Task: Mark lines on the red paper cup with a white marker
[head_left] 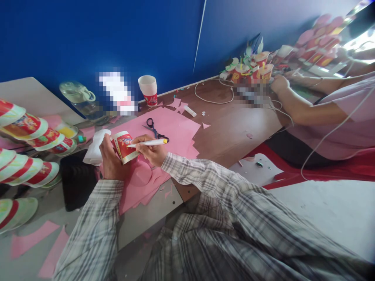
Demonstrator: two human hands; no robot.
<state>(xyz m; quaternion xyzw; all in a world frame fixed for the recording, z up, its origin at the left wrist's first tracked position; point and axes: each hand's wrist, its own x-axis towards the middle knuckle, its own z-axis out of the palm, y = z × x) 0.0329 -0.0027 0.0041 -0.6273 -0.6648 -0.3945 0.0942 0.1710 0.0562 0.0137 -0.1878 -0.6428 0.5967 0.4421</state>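
A red and white paper cup (122,145) lies tilted in my left hand (113,162), whose fingers are wrapped round its left side and base. My right hand (152,150) pinches a white marker with a yellow end (152,142); the marker's tip is at the cup's printed side. Against my left fingers is a crumpled white cup or paper roll (98,147). Pink paper sheets (172,130) lie beneath both hands, with dark-handled scissors (155,128) on them just beyond my right hand.
Stacked red and white cups (35,168) fill the left side, near a black tablet-like object (77,181). A clear jug (83,101), an upright cup (148,90) and a glue stick (190,111) stand or lie farther back. At right sits another person (328,117), beside cables and decorated cups (241,72).
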